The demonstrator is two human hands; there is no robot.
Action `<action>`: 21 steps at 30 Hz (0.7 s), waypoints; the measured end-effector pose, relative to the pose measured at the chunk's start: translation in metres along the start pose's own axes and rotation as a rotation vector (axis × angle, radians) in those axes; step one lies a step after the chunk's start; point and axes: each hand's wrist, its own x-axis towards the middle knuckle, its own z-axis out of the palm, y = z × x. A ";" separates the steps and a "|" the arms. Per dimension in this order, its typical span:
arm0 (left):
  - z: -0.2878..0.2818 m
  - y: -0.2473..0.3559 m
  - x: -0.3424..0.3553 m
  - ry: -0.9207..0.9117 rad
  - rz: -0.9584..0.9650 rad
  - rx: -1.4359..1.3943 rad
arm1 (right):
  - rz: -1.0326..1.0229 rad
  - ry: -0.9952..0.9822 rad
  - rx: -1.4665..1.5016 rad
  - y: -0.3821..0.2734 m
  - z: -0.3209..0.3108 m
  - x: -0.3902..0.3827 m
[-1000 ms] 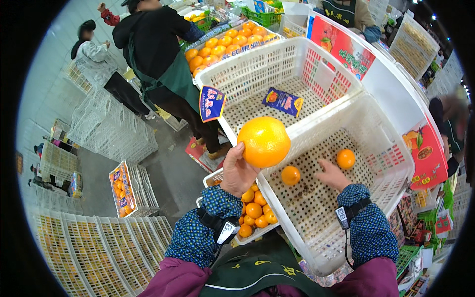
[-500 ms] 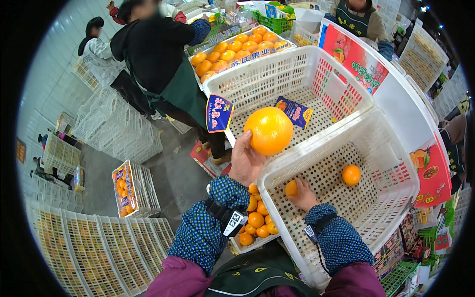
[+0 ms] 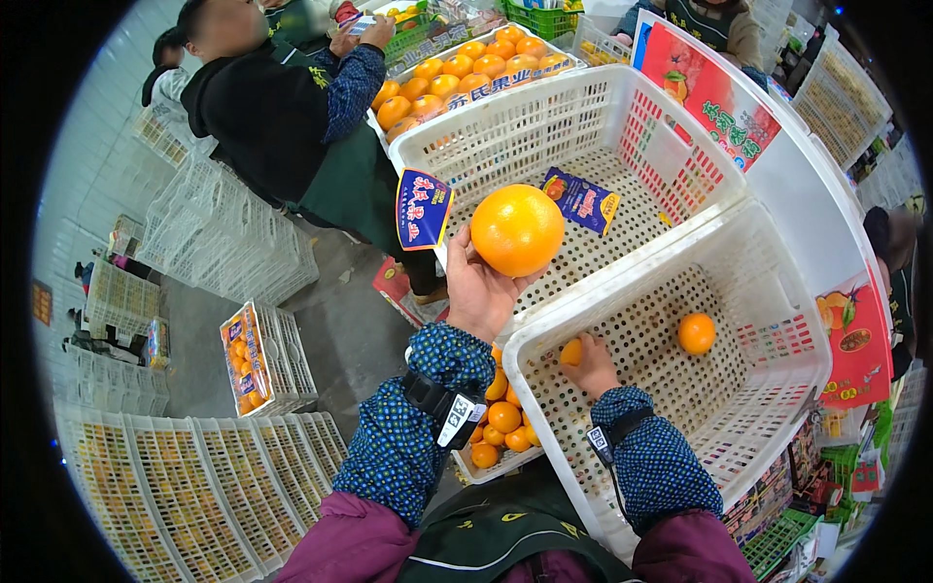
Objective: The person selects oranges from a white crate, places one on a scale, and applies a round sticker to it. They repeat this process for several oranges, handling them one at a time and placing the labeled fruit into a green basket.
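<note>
Left hand at frame centre, fingers cupped under large round orange. Right hand lower right, fingers closed over small orange inside white perforated plastic crate.

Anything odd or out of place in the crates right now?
Only one thing: a blue printed packet lies loose on the floor of the far white crate, which holds no fruit. Nothing looks spilled or damaged.

Blue dotted sleeves (black wrist straps), maroon jacket, green apron.
</note>
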 end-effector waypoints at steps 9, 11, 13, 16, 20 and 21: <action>-0.002 -0.002 0.000 -0.021 0.018 0.040 | -0.045 0.060 0.073 0.006 0.004 -0.007; -0.002 -0.002 0.000 -0.025 0.011 0.050 | -0.031 0.030 0.111 0.008 0.003 -0.008; -0.001 -0.002 -0.001 -0.036 0.005 0.058 | -0.030 0.020 0.140 0.010 0.002 -0.008; 0.000 -0.001 -0.002 -0.045 -0.004 0.074 | -0.054 0.029 0.120 0.010 -0.002 -0.010; 0.001 -0.001 -0.003 -0.048 -0.002 0.099 | 0.108 -0.153 0.483 0.004 -0.016 -0.016; 0.001 -0.002 -0.003 -0.036 -0.020 0.096 | 0.207 -0.179 0.623 0.001 -0.024 -0.018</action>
